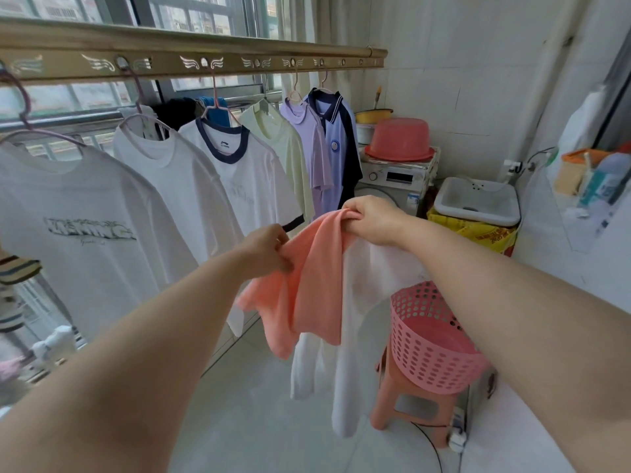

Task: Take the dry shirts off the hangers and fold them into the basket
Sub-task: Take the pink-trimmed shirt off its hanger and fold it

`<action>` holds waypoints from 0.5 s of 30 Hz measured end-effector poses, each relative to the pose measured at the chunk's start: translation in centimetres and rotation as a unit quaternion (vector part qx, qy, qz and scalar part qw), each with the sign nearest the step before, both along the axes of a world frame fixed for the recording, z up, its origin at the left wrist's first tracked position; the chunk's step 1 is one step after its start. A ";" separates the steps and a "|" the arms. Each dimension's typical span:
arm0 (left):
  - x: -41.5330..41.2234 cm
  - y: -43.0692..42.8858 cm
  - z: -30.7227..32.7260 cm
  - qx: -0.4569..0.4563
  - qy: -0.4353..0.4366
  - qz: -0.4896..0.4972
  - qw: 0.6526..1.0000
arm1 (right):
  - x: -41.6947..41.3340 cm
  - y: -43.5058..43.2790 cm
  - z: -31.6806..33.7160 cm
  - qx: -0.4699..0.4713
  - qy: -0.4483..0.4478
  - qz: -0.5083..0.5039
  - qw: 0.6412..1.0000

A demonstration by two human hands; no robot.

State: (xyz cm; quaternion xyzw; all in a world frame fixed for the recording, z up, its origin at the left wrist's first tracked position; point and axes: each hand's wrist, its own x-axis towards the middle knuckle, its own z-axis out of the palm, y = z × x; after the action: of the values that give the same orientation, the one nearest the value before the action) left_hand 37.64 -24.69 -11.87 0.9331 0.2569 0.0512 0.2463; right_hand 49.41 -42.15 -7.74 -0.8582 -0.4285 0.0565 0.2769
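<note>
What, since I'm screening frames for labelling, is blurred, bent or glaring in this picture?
Head view: soft daylight through the window, little glare; the wide lens stretches both forearms toward the corners; the lower-left corner is smeared, while the left hand, right hand and gripped pink shirt look sharp.

Arms outstretched, left grip (pixel 265 249) pinching pink shirt (pixel 309 288), right grip (pixel 373 220) clenching it higher

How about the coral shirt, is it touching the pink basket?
Apart. The head view shows the coral shirt gripped by the left hand and right hand, hanging clear of the pink basket, with a white garment showing between them.
</note>
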 end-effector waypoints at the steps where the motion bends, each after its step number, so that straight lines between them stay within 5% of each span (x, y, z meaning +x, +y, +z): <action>1: -0.1 0.5 -0.2 0.026 -0.029 0.021 0.999 | 0.0 0.1 -0.1 0.012 0.004 -0.004 1.000; 9: -0.9 1.3 -0.5 0.140 -0.217 0.091 0.962 | 0.3 0.0 0.8 0.046 -0.015 -0.050 0.998; 15: -1.1 0.0 -1.5 0.222 -0.144 -0.040 0.963 | 0.4 -0.4 1.8 0.060 -0.027 -0.077 0.995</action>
State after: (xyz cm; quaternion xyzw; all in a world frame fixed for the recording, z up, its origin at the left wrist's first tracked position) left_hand 36.51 -24.69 -13.36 0.9567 0.1631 0.2311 0.0689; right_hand 49.77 -42.56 -5.95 -0.8716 -0.3710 -0.0136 0.3201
